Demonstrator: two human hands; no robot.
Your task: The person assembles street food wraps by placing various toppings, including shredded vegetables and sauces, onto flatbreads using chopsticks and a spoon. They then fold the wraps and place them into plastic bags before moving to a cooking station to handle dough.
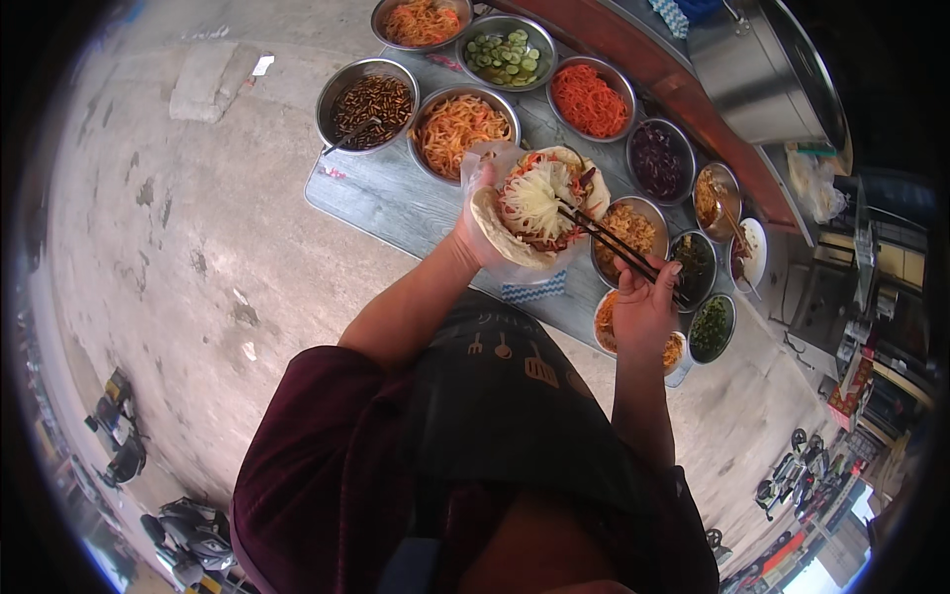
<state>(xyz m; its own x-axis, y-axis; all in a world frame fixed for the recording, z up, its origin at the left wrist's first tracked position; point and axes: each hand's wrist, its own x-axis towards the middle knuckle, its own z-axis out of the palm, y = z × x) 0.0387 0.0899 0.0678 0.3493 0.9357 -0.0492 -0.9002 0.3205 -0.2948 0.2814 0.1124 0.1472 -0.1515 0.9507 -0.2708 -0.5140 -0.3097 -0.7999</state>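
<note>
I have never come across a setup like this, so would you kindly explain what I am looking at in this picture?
There is no robot here, only a person's two bare hands. The single picture comes from a wide fisheye camera worn on the head, looking down, so straight edges bend and the rim goes dark. The left hand holds a filled flatbread in a clear plastic bag. The right hand holds dark chopsticks, their tips at the pale shreds on top. On the grey wood-grain table stand bowls of food, including cucumber slices, orange-red shreds and chopped greens.
</note>
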